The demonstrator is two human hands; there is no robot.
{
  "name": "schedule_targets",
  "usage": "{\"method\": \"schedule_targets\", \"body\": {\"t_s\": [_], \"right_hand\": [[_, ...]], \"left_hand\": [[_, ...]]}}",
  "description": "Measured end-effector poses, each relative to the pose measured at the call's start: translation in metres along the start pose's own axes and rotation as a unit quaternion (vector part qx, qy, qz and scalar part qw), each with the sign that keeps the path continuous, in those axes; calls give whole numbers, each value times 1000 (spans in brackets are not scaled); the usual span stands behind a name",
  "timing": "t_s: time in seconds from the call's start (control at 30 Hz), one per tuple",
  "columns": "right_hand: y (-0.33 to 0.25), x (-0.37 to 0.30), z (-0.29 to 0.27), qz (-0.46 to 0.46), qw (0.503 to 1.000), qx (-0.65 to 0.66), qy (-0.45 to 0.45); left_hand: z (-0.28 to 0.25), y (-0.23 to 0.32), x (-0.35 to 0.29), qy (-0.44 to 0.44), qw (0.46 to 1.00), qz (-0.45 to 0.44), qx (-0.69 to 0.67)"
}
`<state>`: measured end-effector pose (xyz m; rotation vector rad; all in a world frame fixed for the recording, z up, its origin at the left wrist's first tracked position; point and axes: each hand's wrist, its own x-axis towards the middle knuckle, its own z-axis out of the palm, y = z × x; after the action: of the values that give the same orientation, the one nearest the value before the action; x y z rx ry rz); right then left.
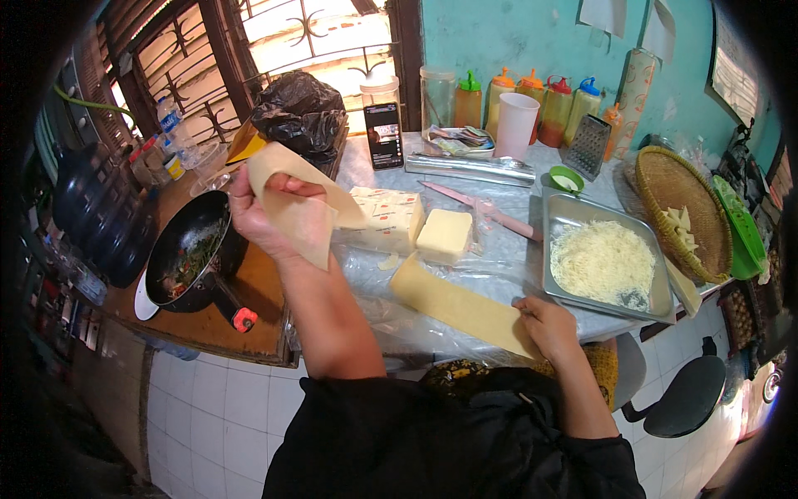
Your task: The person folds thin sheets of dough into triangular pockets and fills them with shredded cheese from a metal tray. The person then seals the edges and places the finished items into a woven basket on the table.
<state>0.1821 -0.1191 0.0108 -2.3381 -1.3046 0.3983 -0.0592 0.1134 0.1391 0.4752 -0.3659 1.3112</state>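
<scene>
My left hand [253, 223] is raised over the left part of the table, its fingers closed on a thin, pale dough sheet [298, 223] that drapes over and below them. My right hand [549, 329] pinches the near right end of a long dough strip [457, 306], which lies slanted over clear plastic at the table's front. Behind that strip stands a pale yellow block of cheese [445, 236], beside a larger block in printed wrapping [389, 218]. A knife with a pink handle [505, 221] lies just behind the blocks, to their right.
A metal tray [549, 249] of grated cheese [600, 259] stands at right, near a grater [588, 146] and a woven basket [665, 195]. Left is a black pan [218, 270] with cooked food. A phone [383, 137], foil roll [470, 169] and sauce bottles [503, 90] line the back.
</scene>
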Motion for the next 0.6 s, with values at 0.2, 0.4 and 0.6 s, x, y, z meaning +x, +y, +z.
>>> {"method": "schedule_targets", "body": {"t_s": [0.2,0.4,0.6], "right_hand": [[-20,-25,-6,-126,972,-164,112],[-24,-38,-35,-344,910,172,154],[30,-39,-46,-150,675,575,-437]], "left_hand": [[30,-18,-23,-138,980,-131,57],[31,-63,-116,-121,856,-479,153],[8,-110,-151,-118,757,-643,-9]]}}
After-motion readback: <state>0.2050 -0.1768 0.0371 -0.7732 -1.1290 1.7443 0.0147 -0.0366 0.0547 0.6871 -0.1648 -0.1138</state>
